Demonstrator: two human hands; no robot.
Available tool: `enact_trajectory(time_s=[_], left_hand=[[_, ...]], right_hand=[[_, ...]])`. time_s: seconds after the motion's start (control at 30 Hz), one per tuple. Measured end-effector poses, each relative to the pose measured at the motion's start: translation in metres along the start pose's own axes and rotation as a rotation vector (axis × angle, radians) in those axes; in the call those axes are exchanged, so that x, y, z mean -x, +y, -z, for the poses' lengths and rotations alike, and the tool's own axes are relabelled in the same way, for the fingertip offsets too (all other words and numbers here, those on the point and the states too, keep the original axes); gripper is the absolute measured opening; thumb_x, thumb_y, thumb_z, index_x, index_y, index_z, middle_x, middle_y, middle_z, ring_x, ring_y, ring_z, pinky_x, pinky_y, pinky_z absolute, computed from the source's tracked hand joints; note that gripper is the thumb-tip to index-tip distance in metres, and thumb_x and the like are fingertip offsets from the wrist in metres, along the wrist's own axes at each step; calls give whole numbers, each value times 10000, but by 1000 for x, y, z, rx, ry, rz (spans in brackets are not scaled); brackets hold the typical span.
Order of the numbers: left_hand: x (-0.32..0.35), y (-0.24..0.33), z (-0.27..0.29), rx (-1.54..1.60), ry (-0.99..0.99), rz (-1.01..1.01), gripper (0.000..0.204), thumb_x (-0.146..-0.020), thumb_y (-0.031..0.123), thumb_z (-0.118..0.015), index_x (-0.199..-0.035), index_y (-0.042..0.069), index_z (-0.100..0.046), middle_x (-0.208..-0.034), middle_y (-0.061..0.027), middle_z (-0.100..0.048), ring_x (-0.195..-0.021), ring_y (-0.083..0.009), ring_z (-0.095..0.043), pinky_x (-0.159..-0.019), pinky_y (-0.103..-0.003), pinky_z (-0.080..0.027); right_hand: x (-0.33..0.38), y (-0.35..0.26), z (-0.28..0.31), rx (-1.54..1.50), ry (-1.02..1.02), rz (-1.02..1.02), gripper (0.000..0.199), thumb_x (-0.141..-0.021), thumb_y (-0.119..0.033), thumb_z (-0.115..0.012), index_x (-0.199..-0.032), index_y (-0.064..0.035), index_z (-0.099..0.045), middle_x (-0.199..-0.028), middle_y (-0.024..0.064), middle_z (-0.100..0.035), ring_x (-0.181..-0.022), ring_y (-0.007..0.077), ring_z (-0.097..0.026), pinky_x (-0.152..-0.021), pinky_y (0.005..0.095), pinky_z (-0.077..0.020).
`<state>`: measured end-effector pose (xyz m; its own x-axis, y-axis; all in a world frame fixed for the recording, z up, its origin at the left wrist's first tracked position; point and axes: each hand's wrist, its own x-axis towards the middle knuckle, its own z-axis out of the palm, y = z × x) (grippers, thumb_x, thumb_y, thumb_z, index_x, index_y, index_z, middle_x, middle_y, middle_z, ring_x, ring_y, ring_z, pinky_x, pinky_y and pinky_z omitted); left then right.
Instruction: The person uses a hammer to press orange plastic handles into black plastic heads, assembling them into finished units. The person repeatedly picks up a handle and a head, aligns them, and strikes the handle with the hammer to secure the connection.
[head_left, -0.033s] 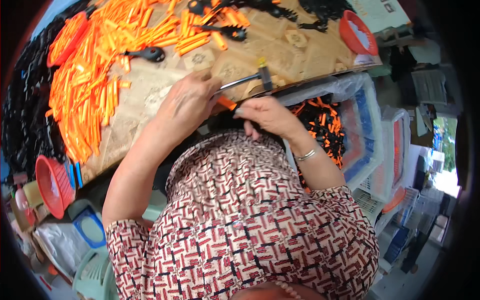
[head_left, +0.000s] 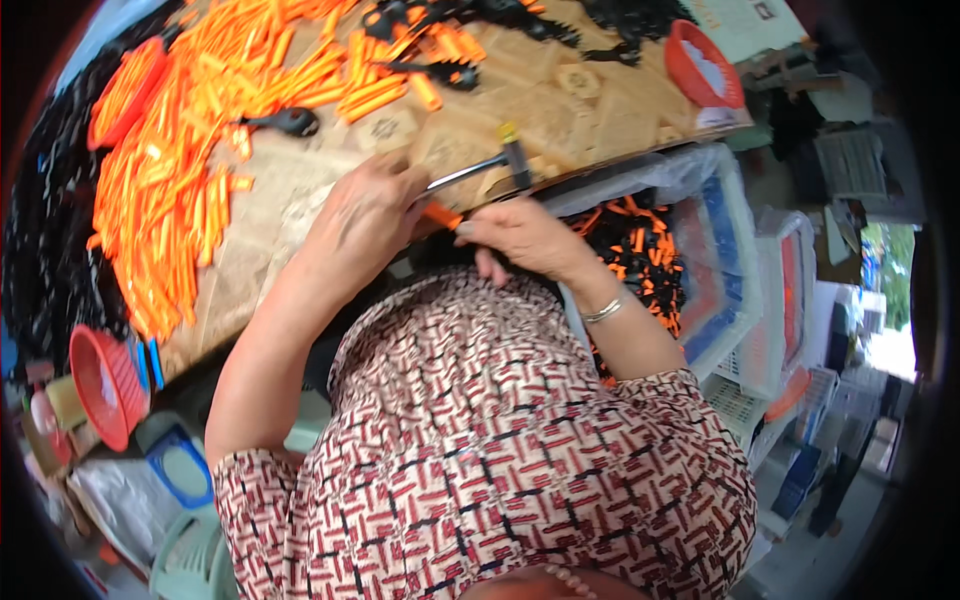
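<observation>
My left hand (head_left: 365, 205) is closed around a small hammer, whose metal shaft (head_left: 467, 172) points right from the fist. The hammer's dark head (head_left: 517, 165) has a yellow face and stays over the table edge. Below the shaft, an orange plastic piece (head_left: 441, 214) spans the gap between my hands. Its left end is hidden by my left hand. With thumb and fingers, my right hand (head_left: 522, 235) pinches its right end, where something dark shows. Both hands are at the table's near edge, just above my patterned clothing.
Orange plastic strips (head_left: 170, 200) are heaped on the table (head_left: 290, 195), with black parts (head_left: 45, 230) along its left side. Red baskets (head_left: 703, 65) stand at the table's edges. At right, a lined crate (head_left: 735, 265) contains mixed orange and black pieces (head_left: 640, 255).
The whole view has shifted slightly, so the table and its heaps appear a little further left. My hands keep the same hold on the hammer and the orange piece.
</observation>
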<state>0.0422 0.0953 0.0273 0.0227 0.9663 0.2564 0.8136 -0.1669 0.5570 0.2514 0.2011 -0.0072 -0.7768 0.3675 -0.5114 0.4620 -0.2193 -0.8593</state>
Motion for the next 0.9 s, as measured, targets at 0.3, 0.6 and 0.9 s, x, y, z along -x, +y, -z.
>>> enact_trajectory(time_s=[0.3,0.6,0.9], left_hand=[[12,8,-7,-190,162,56,182,-825,52,-709,-1004,67,-677,-1135,-115,-673,-914,-301,-686,-713,-396,-546],[65,26,39,575,390,511,457,-977,37,-583,-1428,-11,-526,-865,-27,-587,-750,-109,-574,-612,-257,-463],[110,17,31,-128,430,277,464,-895,-76,-649,-1339,53,-623,-983,-132,-668,-818,-217,-630,-733,-300,-496]], right_hand=[[-7,-11,-12,165,66,-53,462,-997,-344,-555,-747,34,-642,-571,113,-661,-436,168,-633,-423,288,-502],[-4,-4,-23,38,172,10,461,-1006,-332,-581,-734,32,-657,-544,105,-642,-425,167,-624,-414,292,-491],[-4,2,-26,-86,149,-33,372,-1034,-278,-571,-807,4,-655,-584,57,-624,-452,121,-593,-417,245,-472]])
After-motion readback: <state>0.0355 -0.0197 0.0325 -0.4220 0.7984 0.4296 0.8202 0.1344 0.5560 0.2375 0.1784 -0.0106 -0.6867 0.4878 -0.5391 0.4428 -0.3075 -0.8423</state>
